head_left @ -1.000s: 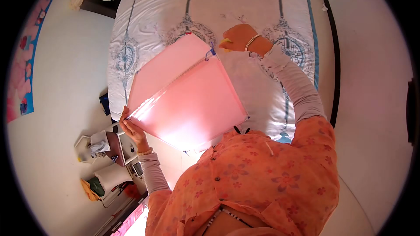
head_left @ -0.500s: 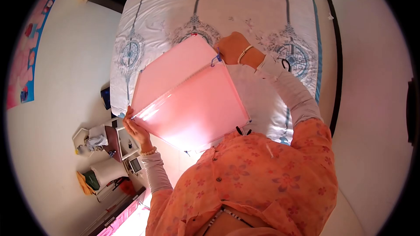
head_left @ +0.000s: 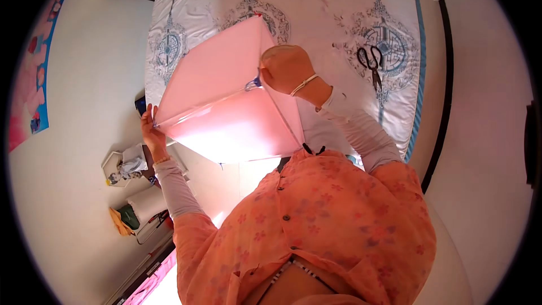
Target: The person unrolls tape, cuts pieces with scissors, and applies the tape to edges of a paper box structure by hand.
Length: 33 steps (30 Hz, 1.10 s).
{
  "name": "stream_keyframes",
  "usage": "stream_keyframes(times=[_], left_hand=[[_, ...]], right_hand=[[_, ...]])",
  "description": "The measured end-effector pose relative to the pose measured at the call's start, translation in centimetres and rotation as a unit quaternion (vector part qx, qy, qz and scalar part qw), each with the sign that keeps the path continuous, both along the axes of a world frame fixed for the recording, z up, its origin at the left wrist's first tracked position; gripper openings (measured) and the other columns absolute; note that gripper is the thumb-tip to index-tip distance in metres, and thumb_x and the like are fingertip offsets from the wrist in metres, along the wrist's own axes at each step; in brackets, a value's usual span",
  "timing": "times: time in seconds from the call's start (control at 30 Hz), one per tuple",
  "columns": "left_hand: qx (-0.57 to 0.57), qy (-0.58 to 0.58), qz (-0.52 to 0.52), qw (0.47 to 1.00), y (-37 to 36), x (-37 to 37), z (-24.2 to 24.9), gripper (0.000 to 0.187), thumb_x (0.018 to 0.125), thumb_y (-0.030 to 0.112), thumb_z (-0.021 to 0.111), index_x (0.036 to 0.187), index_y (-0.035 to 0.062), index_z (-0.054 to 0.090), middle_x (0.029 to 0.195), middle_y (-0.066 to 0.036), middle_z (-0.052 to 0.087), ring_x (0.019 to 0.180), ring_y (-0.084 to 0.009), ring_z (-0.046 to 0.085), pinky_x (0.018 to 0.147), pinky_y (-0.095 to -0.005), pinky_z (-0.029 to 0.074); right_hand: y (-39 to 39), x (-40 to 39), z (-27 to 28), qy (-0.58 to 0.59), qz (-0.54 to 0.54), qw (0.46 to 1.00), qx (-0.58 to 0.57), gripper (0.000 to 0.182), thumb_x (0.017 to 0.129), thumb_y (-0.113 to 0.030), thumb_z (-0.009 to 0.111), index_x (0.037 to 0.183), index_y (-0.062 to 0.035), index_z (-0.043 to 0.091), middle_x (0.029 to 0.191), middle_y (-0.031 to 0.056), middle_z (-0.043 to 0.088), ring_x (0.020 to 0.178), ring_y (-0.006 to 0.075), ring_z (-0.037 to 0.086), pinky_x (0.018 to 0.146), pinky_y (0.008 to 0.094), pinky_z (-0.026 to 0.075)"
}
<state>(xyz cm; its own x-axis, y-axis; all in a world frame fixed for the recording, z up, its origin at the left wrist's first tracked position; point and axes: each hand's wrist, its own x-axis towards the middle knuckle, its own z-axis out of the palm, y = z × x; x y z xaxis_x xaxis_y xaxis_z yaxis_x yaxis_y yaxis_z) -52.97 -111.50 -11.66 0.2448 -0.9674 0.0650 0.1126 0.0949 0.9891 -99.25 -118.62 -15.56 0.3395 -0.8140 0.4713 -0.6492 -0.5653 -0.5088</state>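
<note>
A pink box-shaped object [head_left: 226,118] with thin, translucent sides hangs tilted in front of my body, one edge toward me. Blue ties [head_left: 253,83] show at its near upper corner, and a small red spot marks its far corner. My left hand [head_left: 151,133] grips the left corner, thumb and fingers around it. At the upper right corner, next to the blue ties, my right hand [head_left: 291,70] is closed on the box; its fingertips are partly hidden. Black-handled scissors [head_left: 371,66] lie on the bed to the right of my right hand.
A bed with a white patterned cover [head_left: 316,0] stretches out ahead. At the left are a wall shelf [head_left: 121,169] with small items and a hanging white bag [head_left: 149,200]. A colourful poster [head_left: 42,62] is on the left wall.
The pink box has turned and tilted, showing more of its side. My right hand has moved down and left along with its corner, my left hand up and left. The scissors now show fully.
</note>
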Motion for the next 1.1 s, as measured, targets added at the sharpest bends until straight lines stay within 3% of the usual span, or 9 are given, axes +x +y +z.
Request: stream_keyframes(times=[0.1, 0.17, 0.3, 0.43, 0.6, 0.67, 0.77, 0.83, 1.1], left_hand=[[0.094, 0.027, 0.089, 0.991, -0.3, 0.0, 0.4, 0.039, 0.089, 0.015, 0.047, 0.125, 0.0009, 0.046, 0.134, -0.021, 0.046, 0.125, -0.0317, 0.044, 0.104, -0.0442, 0.038], [0.179, 0.002, 0.070, 0.981, -1.0, 1.5, -0.1, 0.047, 0.092, 0.019, 0.047, 0.133, -0.0018, 0.037, 0.137, -0.021, 0.043, 0.125, -0.0320, 0.045, 0.102, -0.0446, 0.041], [0.143, -0.057, 0.043, 0.987, -1.6, 1.4, -0.5, 0.048, 0.093, 0.013, 0.043, 0.136, -0.0050, 0.029, 0.138, -0.024, 0.040, 0.125, -0.0332, 0.045, 0.102, -0.0458, 0.041], [0.148, -0.072, 0.034, 0.986, -0.9, 1.3, -0.5, 0.047, 0.093, 0.010, 0.044, 0.135, -0.0045, 0.030, 0.138, -0.025, 0.040, 0.125, -0.0329, 0.045, 0.102, -0.0445, 0.041], [0.145, -0.055, -0.029, 0.988, 0.5, 2.5, 0.1, 0.031, 0.095, 0.009, 0.043, 0.122, -0.0041, 0.048, 0.125, -0.019, 0.054, 0.117, -0.0248, 0.052, 0.098, -0.0356, 0.044], [0.187, -0.347, 0.039, 0.918, 0.0, 3.7, 0.2, 0.028, 0.097, 0.014, 0.041, 0.113, -0.0021, 0.058, 0.117, -0.015, 0.059, 0.112, -0.0201, 0.055, 0.095, -0.0332, 0.043], [0.065, -0.485, 0.060, 0.870, 0.5, 1.7, 0.7, 0.029, 0.098, 0.021, 0.043, 0.110, 0.0007, 0.060, 0.115, -0.012, 0.061, 0.111, -0.0246, 0.056, 0.096, -0.0362, 0.041], [-0.055, -0.694, 0.023, 0.718, 0.6, -2.3, 3.0, 0.030, 0.095, 0.025, 0.049, 0.113, 0.0035, 0.059, 0.117, -0.010, 0.061, 0.113, -0.0297, 0.054, 0.099, -0.0420, 0.038], [-0.237, -0.699, -0.124, 0.664, -2.7, -20.9, 5.2, 0.046, 0.078, 0.031, 0.069, 0.119, 0.0109, 0.057, 0.119, -0.006, 0.059, 0.117, -0.0254, 0.051, 0.101, -0.0479, 0.035]], right_hand=[[0.2, 1.3, 0.0, -0.050, -0.008, 0.999, -0.010, 0.012, 0.070, -0.021, 0.062, 0.064, -0.0106, 0.061, 0.065, 0.0053, 0.060, 0.064, 0.0248, 0.061, 0.058, 0.0372, 0.048], [-0.5, 1.4, 1.0, 0.057, -0.013, 0.997, 0.045, 0.016, 0.074, -0.023, 0.060, 0.065, -0.0103, 0.065, 0.067, 0.0062, 0.063, 0.065, 0.0244, 0.062, 0.060, 0.0377, 0.048], [-2.6, 0.2, 3.3, 0.122, 0.024, 0.984, 0.129, 0.024, 0.077, -0.030, 0.059, 0.069, -0.0090, 0.068, 0.070, 0.0080, 0.065, 0.066, 0.0252, 0.064, 0.060, 0.0388, 0.048], [-4.6, -0.6, 3.9, 0.200, 0.057, 0.957, 0.200, 0.035, 0.075, -0.041, 0.059, 0.074, -0.0081, 0.069, 0.074, 0.0111, 0.067, 0.070, 0.0297, 0.065, 0.061, 0.0406, 0.049], [-3.9, -0.1, 4.3, 0.230, 0.118, 0.923, 0.285, 0.037, 0.078, -0.043, 0.056, 0.083, -0.0087, 0.069, 0.077, 0.0126, 0.067, 0.078, 0.0298, 0.065, 0.067, 0.0411, 0.051], [-3.4, 0.2, 3.8, 0.204, 0.109, 0.942, 0.242, 0.034, 0.078, -0.040, 0.057, 0.090, -0.0096, 0.068, 0.081, 0.0120, 0.066, 0.077, 0.0295, 0.065, 0.067, 0.0408, 0.051], [-2.9, 0.6, 4.0, 0.163, 0.094, 0.974, 0.128, 0.031, 0.079, -0.032, 0.060, 0.104, -0.0132, 0.064, 0.092, 0.0099, 0.062, 0.075, 0.0286, 0.064, 0.066, 0.0395, 0.051], [-3.4, 1.2, 4.4, 0.149, 0.091, 0.983, 0.056, 0.032, 0.080, -0.026, 0.062, 0.110, -0.0159, 0.061, 0.098, 0.0083, 0.059, 0.074, 0.0279, 0.064, 0.065, 0.0386, 0.052], [-5.1, 2.4, 3.6, 0.202, 0.212, 0.954, 0.069, 0.034, 0.079, -0.016, 0.062, 0.112, -0.0230, 0.061, 0.104, 0.0033, 0.056, 0.083, 0.0252, 0.063, 0.072, 0.0380, 0.052]])
